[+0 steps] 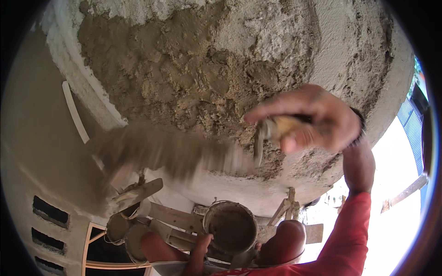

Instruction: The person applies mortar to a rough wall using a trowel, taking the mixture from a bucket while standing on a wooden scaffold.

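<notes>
head view: trowel [279,127] carried in the right hand [322,120], fingers closed about its pale handle, forefinger stretched out — grip judged sound. left of that hand, a streaked mass of mortar [170,149]; blur prevents telling it from the blade. above and left of the hand, the wall [343,46] bears a rough, dark, uneven coat. below and left of the hand, a bucket [230,203] with the left hand [206,241] at its rim, fingers curled; whether they grip it cannot be told. beyond, a wooden plank [177,219].

judgement: mortar is best laid with a firm wrist, the blade slightly tilted — even pressure, overlapping passes, hollows filled. writing: no brand, label or lettering legible; red sleeve [347,230] shows none.
</notes>
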